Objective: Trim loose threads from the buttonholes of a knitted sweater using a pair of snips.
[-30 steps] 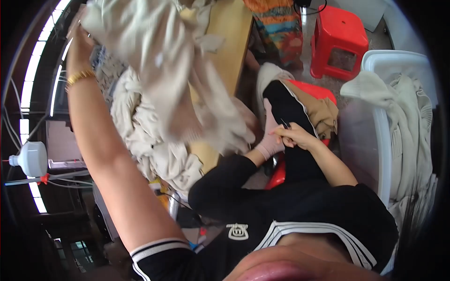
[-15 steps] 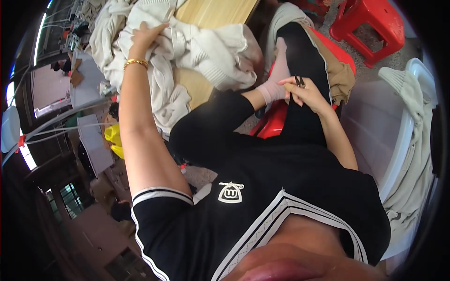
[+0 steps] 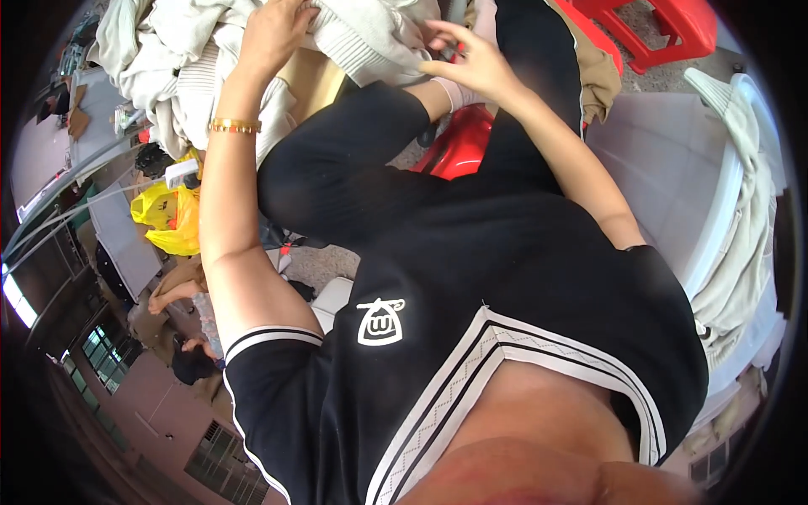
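Cream ribbed knit garments [image 3: 198,84] lie heaped at the top of the view. My left hand [image 3: 276,38] is over the heap, its fingers curled on the edge of a knit garment [image 3: 358,38]. Just right of that garment is my right hand [image 3: 480,66], thumb and fingers spread. Its thumb tip is at the ribbed edge. A small dark shape shows between the fingers of this hand, too unclear to name.
Under the knits is a wooden tabletop [image 3: 311,80]. My crossed legs rest over a red stool [image 3: 459,143]; another red stool [image 3: 673,38] stands at the upper right. A pale plastic bin [image 3: 665,168] with knitwear over its rim is on my right. Yellow bags [image 3: 172,215] hang at left.
My right hand has risen from my ankle to the knit garment and its fingers have spread. The dark thread snips seen in it earlier no longer show clearly. My left hand has curled onto the knit.
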The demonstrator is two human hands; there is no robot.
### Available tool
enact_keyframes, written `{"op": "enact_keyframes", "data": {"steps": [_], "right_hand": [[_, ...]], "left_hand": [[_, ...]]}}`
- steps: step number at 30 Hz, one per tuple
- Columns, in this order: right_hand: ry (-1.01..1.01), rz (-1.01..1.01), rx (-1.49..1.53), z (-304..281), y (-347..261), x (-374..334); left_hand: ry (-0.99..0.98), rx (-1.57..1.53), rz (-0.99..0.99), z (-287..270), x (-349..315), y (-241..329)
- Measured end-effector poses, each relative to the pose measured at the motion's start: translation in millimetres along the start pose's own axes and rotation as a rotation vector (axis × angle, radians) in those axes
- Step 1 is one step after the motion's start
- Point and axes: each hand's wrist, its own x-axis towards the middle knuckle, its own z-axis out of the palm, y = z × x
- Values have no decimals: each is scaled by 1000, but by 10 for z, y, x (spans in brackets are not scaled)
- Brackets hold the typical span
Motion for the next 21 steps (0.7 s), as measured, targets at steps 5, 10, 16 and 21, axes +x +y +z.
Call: {"op": "enact_keyframes", "data": {"steps": [5,10,16,21], "right_hand": [[-131,120,106,121,212,402],[-92,14,249,-266,-496,356],[114,-137,273,-370,-608,451],[17,-24,236,-118,-503,399]], "left_hand": [[-79,691,-296,-20,143,349],[336,380,-162,-347,-119,1423],[1106,167,278,-688,-764,2541],[1447,353,162,-724,-1821,2308]]}}
